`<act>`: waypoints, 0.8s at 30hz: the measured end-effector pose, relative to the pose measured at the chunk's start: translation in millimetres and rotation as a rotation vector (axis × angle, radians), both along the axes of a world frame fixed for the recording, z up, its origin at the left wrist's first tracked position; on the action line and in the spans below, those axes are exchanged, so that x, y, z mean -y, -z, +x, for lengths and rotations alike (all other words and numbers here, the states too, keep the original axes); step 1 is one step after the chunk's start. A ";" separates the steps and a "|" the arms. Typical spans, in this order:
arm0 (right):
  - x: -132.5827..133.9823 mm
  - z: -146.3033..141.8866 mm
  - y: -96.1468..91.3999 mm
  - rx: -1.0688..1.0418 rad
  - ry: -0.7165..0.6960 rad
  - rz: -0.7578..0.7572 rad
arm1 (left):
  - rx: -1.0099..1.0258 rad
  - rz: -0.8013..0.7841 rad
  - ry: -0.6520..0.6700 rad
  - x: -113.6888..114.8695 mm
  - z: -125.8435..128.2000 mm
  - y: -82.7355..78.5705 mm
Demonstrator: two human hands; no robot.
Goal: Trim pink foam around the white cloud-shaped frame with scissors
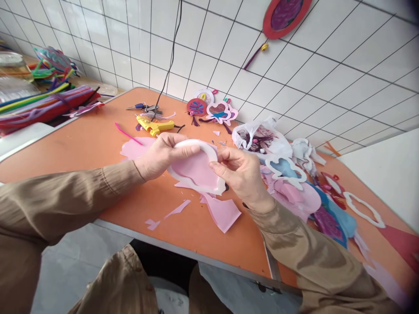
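Observation:
Between my two hands, above the orange table, is a white wavy-edged frame [212, 150] with pink sheet [193, 168] filling its opening. My left hand [163, 155] grips the frame's upper left edge, thumb lying along the top. My right hand [240, 174] pinches the right side, thumb and fingertips at the rim. The fingers behind the frame are partly hidden. A trimmed strip of pink sheet [224, 211] hangs or lies just below the frame; I cannot tell whether it is joined. Small pink offcuts [176, 209] lie nearby.
Behind my hands lies a yellow glue gun [155, 126] with its cord rising. Finished ornaments [219, 111] rest by the tiled wall. A white plastic bag [275, 139], blue-filled frame [286, 170] and scraps crowd the right. Colourful pipe cleaners [49, 104] are heaped at left.

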State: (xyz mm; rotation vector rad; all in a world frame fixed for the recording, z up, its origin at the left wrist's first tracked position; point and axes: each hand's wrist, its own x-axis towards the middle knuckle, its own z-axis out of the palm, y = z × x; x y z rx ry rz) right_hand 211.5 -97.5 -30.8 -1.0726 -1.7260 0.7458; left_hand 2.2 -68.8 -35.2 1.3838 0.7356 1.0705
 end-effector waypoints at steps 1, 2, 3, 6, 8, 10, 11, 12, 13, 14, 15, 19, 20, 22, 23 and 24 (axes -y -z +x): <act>-0.2 -0.5 -0.2 0.003 0.001 -0.001 | -0.001 0.002 0.001 -0.4 -0.4 -0.2; -0.4 -0.9 -0.5 0.005 -0.001 0.001 | -0.002 0.002 0.004 -0.6 -1.0 -0.5; -0.6 -1.3 -0.8 0.006 -0.005 0.004 | -0.007 -0.002 0.011 -0.8 -1.5 -1.1; -1.2 -2.0 -1.8 0.015 -0.016 0.012 | -0.028 -0.044 0.060 -1.1 -2.8 -2.8; -1.2 -1.9 -2.6 0.030 -0.024 0.004 | -0.050 -0.076 0.091 -1.5 -2.7 -3.2; -1.0 -1.6 -3.1 0.044 -0.032 -0.011 | -0.077 -0.075 0.094 -2.0 -1.7 -3.0; -0.9 -1.4 -3.1 0.049 -0.032 -0.017 | -0.089 -0.067 0.084 -2.2 -1.0 -2.8; -1.0 -1.4 -3.0 0.052 -0.031 -0.021 | -0.099 -0.058 0.071 -2.3 -0.3 -2.7; -1.1 -1.3 -2.7 0.054 -0.028 -0.022 | -0.106 -0.051 0.056 -2.4 0.2 -2.6; -1.4 -1.3 -2.4 0.056 -0.026 -0.022 | -0.111 -0.048 0.045 -2.3 0.6 -2.8; -1.7 -1.4 -2.0 0.059 -0.025 -0.020 | -0.115 -0.047 0.043 -2.2 0.8 -3.2; -2.1 -2.2 -1.1 0.072 -0.042 -0.015 | -0.120 -0.005 0.072 -1.0 -0.9 -6.8; -1.7 -2.5 -1.1 0.072 -0.045 -0.021 | -0.125 0.009 0.079 -0.6 -1.6 -8.0; -0.7 -3.0 -1.4 0.068 -0.048 -0.038 | -0.144 0.026 0.078 0.5 -2.6 -10.0; -0.2 -3.2 -1.5 0.067 -0.049 -0.042 | -0.155 0.026 0.075 0.9 -3.0 -10.7; 0.2 -3.2 -1.6 0.069 -0.051 -0.042 | -0.164 0.022 0.072 1.3 -3.1 -11.1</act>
